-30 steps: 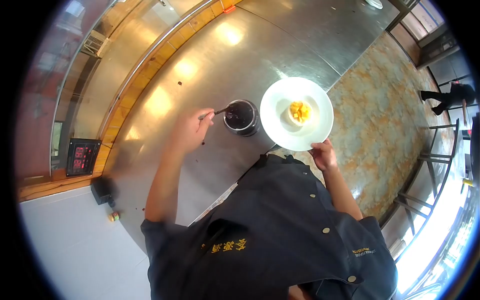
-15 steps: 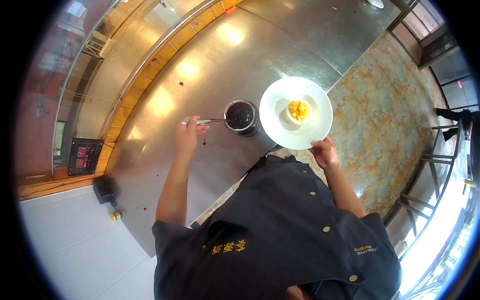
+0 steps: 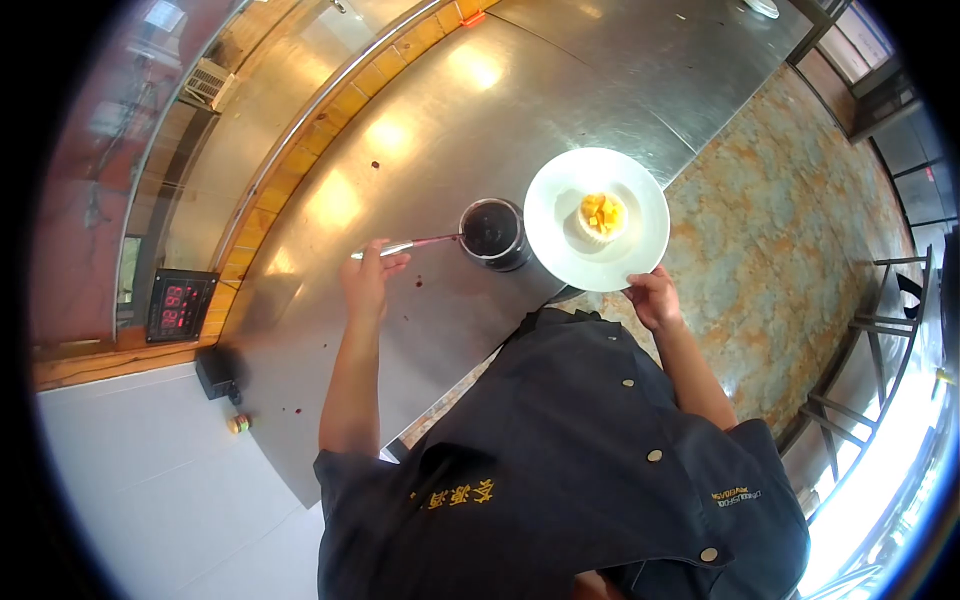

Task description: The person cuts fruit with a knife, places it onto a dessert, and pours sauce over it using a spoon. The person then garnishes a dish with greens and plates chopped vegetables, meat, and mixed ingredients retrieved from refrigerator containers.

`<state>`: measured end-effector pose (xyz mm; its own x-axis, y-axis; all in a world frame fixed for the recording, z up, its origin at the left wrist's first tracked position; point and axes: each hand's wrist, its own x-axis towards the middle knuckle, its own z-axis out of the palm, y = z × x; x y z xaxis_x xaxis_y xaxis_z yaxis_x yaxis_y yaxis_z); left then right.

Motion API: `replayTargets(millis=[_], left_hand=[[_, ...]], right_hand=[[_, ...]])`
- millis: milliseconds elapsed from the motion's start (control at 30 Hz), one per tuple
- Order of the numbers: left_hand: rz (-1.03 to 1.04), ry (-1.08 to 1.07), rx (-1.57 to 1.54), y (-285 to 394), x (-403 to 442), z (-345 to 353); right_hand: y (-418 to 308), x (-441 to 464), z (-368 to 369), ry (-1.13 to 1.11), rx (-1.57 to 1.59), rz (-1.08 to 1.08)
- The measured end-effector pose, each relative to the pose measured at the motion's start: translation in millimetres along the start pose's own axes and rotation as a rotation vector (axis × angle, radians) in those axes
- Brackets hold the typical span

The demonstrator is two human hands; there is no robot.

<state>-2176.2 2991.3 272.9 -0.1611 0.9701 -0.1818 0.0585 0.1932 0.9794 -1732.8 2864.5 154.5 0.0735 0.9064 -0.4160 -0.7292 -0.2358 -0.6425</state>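
My left hand (image 3: 366, 282) is closed round the silver handle of a slim utensil (image 3: 415, 243). Its far part is dark red and ends at the rim of a jar (image 3: 493, 232) of dark liquid; whether it is a spoon or a brush I cannot tell. With my right hand (image 3: 654, 297) I grip the near edge of a wide-rimmed white plate (image 3: 560, 245), held tilted beside the jar at the counter's edge. In the plate's middle sits a small white cup (image 3: 601, 232) topped with yellow cubes (image 3: 602, 212).
The jar stands on a steel counter (image 3: 560, 90) dotted with dark red spots (image 3: 419, 283). Along its left side runs a wood-tiled ledge (image 3: 290, 165) with a red digital display (image 3: 181, 306). A small black box (image 3: 214, 375) sits by the wall. Patterned floor (image 3: 760, 230) lies to the right.
The utensil's tip has come out from inside the jar to its rim, and its dark red part now shows. The plate remains in my right hand beside the jar.
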Motion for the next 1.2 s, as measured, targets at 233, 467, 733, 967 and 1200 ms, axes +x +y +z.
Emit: replayTargets(millis=[233, 467, 733, 967, 1200], left_hand=[[0.058, 0.045, 0.028, 40, -16, 6], [0.108, 0.007, 0.027, 108, -41, 41], [0.542, -0.217, 0.312, 105, -101, 85], [1.252, -0.397, 0.683, 108, -123, 77], [1.356, -0.458, 0.728, 103, -141, 77]], right_hand=[[4, 6, 2, -0.004, 0.019, 0.007], [9, 16, 24, -0.069, -0.018, 0.064], [1, 2, 69, -0.132, -0.002, 0.133], [5, -4, 72, -0.175, 0.001, 0.142], [5, -7, 76, -0.217, 0.021, 0.132]])
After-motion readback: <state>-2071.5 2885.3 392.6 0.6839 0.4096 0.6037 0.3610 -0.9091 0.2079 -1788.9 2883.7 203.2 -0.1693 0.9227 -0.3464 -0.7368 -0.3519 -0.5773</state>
